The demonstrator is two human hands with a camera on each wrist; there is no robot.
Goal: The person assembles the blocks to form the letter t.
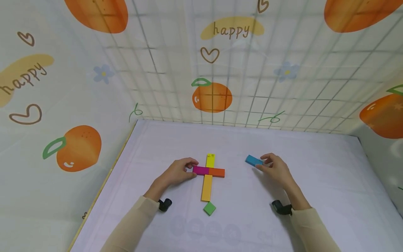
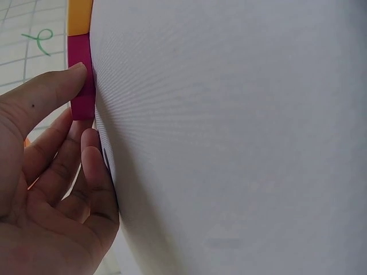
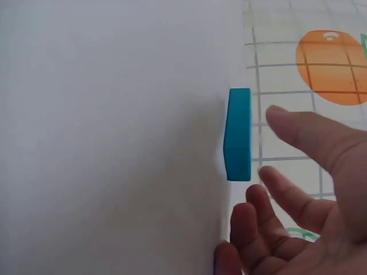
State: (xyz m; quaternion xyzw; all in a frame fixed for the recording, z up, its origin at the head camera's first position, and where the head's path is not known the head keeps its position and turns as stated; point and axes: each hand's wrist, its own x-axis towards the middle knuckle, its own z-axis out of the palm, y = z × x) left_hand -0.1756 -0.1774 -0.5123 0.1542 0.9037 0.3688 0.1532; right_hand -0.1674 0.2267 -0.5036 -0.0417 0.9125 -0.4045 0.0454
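Observation:
My left hand (image 1: 177, 172) holds the left end of a magenta block (image 1: 200, 170) between thumb and fingers; its thumb lies on the block in the left wrist view. That block meets an orange block (image 1: 217, 172) end to end. Behind the pair lies a yellow block (image 1: 210, 160), and in front a longer amber block (image 1: 206, 188), together forming a cross. A green square block (image 1: 209, 208) sits cornerwise at the amber block's near end. My right hand (image 1: 277, 169) is at the right end of a blue block (image 1: 253, 160); the right wrist view shows thumb and fingers spread, apart from it.
The white tabletop (image 1: 141, 147) runs back to a patterned cloth (image 1: 170, 105) with a grid behind it. Cloth with printed oranges also hangs at both sides. Black wrist devices (image 1: 165, 205) sit at both sleeve cuffs.

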